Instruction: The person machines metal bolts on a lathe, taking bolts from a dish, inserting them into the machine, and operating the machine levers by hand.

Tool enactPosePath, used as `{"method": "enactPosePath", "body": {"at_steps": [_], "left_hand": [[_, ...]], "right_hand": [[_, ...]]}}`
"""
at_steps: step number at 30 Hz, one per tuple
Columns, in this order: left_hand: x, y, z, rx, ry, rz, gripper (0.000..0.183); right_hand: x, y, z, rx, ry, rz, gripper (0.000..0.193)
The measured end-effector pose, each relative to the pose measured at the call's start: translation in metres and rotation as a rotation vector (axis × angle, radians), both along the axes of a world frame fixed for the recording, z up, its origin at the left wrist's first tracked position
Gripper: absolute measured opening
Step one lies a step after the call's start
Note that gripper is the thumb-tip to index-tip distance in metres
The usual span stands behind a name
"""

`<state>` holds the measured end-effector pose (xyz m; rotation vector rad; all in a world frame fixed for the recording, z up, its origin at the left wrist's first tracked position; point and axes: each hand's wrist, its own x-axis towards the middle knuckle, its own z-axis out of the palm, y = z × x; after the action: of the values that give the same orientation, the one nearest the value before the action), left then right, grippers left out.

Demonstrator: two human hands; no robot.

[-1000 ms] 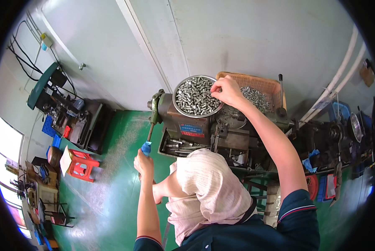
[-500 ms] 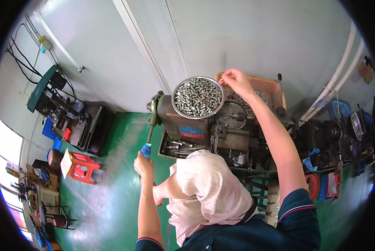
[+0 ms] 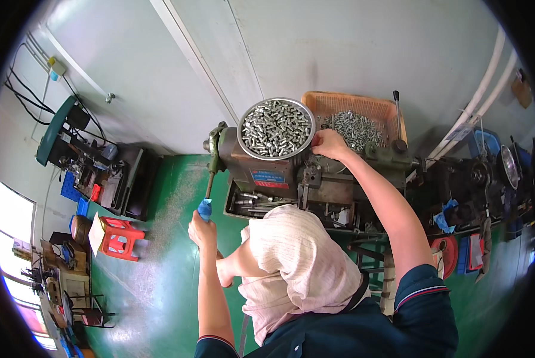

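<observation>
My left hand is wrapped round the blue-covered grip of a lever that joins the left end of a small green-grey lathe. On top of the headstock sits a round metal bowl full of small shiny metal parts. Just right of the bowl, my right hand is at the lathe's spindle with its fingers pinched together. Whatever they hold, if anything, is hidden. Behind that hand, an orange plastic basket contains more small metal parts.
Loose tools lie in a tray at the lathe's front. A black-knobbed lever stands at its right. Another machine is farther right. A red stool and a green-topped machine stand left. A pale wall rises behind.
My right hand has moved down from beside the bowl's upper right rim to the lathe's spindle. My left hand stays on the lever's grip. The view has shifted slightly.
</observation>
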<state>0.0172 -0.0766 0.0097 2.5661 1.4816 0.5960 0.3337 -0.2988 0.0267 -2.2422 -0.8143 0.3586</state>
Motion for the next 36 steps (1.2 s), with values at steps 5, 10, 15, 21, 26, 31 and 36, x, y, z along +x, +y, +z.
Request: {"method": "enactPosePath", "body": {"at_steps": [5,10,15,21,26,31,36], "left_hand": [[-0.001,0.001,0.001,0.009,-0.013,-0.005,0.021],[-0.002,0.002,-0.001,0.016,-0.016,-0.015,0.022],[-0.001,0.001,-0.002,0.016,-0.019,-0.012,0.022],[-0.011,0.04,-0.003,0.069,0.036,-0.006,0.019],[-0.018,0.085,-0.005,0.099,0.086,-0.05,0.017],[-0.014,0.08,-0.002,0.075,0.065,-0.046,0.017],[-0.013,0.079,0.0,-0.014,0.088,-0.038,0.018]], "right_hand": [[-0.005,0.002,0.003,-0.021,0.004,0.012,0.021],[-0.004,0.004,-0.001,0.009,-0.004,0.048,0.02],[0.0,0.006,-0.008,0.069,0.036,0.076,0.015],[-0.006,0.006,-0.004,0.11,0.017,0.058,0.012],[0.017,-0.002,0.008,-0.014,-0.195,0.082,0.014],[0.087,-0.07,0.03,-0.484,-0.593,-0.199,0.013],[0.092,-0.182,0.038,-0.556,-0.667,-0.447,0.03]]}}
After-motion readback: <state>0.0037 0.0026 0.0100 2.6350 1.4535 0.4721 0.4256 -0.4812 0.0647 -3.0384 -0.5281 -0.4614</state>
